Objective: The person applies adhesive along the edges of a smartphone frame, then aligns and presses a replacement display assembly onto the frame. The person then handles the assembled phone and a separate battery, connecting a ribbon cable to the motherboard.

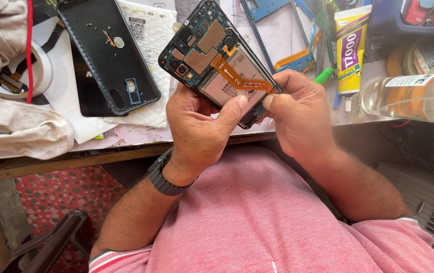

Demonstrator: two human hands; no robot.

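Gripping an opened phone (pixel 217 60), both hands (pixel 247 116) sit left of a yellow-labelled tube (pixel 351 48).

Bright, even daylight fills the view, with the opened phone (pixel 218 65) sharp at its centre and its battery face giving a soft sheen. Right of the phone, a clear bottle (pixel 411 98) glares and looks slightly soft. Below the phone, under the table edge (pixel 75 159), shadow deepens.

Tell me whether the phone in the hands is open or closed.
Open: the phone has no back cover, so its circuit board, battery and orange flex cable are exposed.
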